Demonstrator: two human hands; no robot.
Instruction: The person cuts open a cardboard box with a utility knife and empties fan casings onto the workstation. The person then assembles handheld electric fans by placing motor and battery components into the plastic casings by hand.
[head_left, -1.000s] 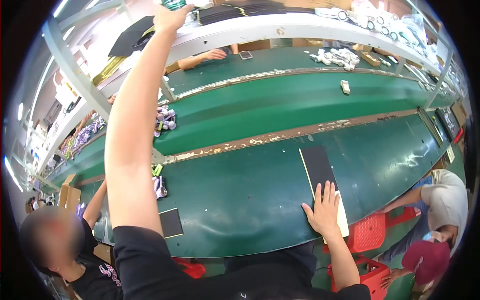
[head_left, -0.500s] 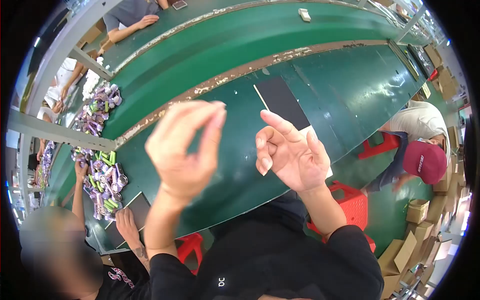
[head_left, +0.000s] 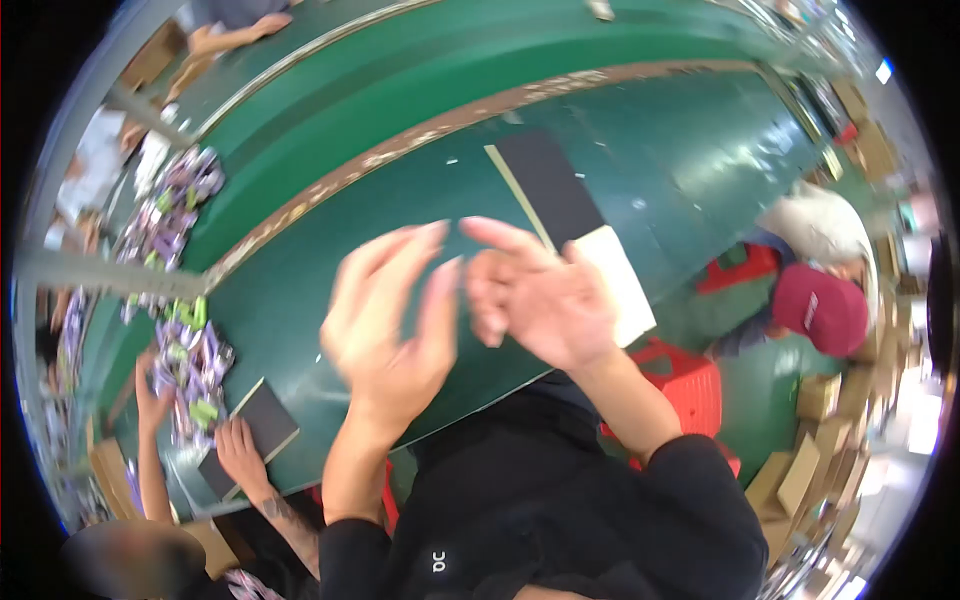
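Both my hands are raised above a green worktable [head_left: 330,300], blurred a little by motion. My left hand [head_left: 392,320] shows its back, with the fingers stretched forward and the thumb held apart from them. Facing it, my right hand [head_left: 548,300] has its palm turned up, the index finger extended and the other fingers loosely curled. A small gap separates the two hands, and I see nothing in either. Beyond my right hand lies a flat black board [head_left: 550,185] with a pale strip along one side and a white section [head_left: 622,285] at its near end.
At the left, a co-worker's hand [head_left: 240,455] rests on another dark board [head_left: 265,420] beside a heap of purple and green items [head_left: 190,370]. Red stools [head_left: 685,385] stand by the table. A person in a maroon cap [head_left: 822,310] is at the right, near cardboard boxes [head_left: 780,485].
My hands have come closer together, the left moving right and the right moving left. The whole view has shifted slightly. The co-worker's head is lower in the view.
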